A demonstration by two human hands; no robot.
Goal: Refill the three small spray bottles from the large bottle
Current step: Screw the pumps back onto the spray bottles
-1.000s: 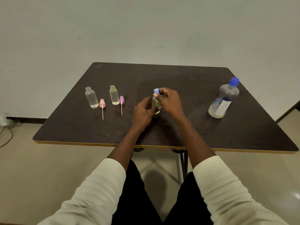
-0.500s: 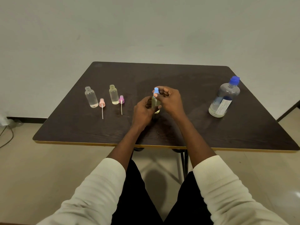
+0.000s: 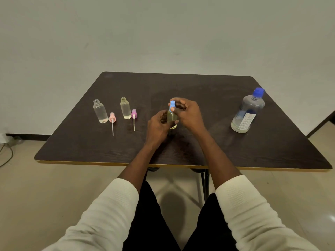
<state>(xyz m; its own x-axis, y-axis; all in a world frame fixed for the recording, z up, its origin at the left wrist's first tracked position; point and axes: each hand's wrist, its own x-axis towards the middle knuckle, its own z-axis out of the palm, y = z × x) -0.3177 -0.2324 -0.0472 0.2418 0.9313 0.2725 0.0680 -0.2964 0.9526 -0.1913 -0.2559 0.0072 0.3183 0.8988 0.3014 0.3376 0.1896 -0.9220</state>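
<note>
Two hands grip one small bottle: left hand round body, right hand pinching blue cap.

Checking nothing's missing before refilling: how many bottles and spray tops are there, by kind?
Small clear plastic spray bottles: 3
Large clear blue-capped bottle: 1
Spray tops: 3, pink, purple, blue
Total: 7

Plain indoor room, bare wall, dark table, tiled floor
</note>
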